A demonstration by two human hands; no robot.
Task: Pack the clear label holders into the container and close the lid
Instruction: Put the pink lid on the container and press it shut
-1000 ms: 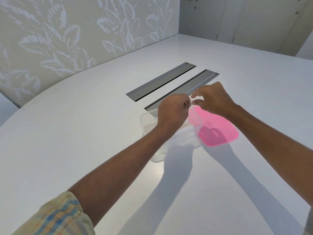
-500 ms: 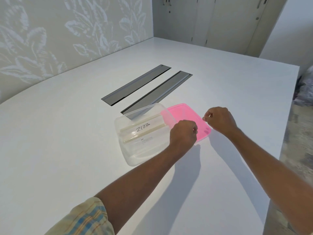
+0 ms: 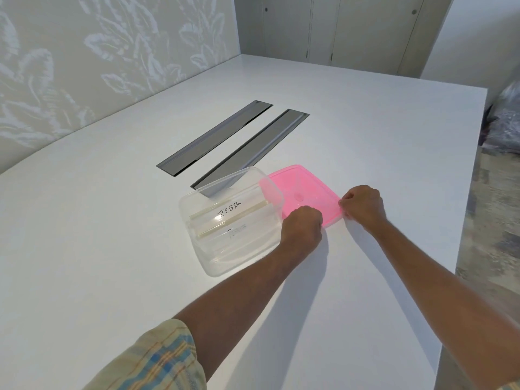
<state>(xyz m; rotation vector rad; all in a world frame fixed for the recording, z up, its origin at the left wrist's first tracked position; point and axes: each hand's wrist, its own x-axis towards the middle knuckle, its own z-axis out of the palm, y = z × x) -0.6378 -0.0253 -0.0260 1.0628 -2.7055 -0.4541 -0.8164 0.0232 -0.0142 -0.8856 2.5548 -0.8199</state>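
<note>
White table (image 3: 112, 249): both hands (left (image 3: 301, 228), right (image 3: 364, 205)) grip pink lid (image 3: 302, 190) beside container (image 3: 225, 249)

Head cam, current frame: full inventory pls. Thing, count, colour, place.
container: 1, clear, on table, left of lid, open
label holders: at least 2, clear, inside container; top one reads ZEBRA
lid: 1, pink, flat on table, right of container
slot covers: 2, grey, set in table beyond container
table: 1, white
cabinets: pale, far wall
left hand: closed, at lid's near edge
right hand: pinching lid's right corner
</note>
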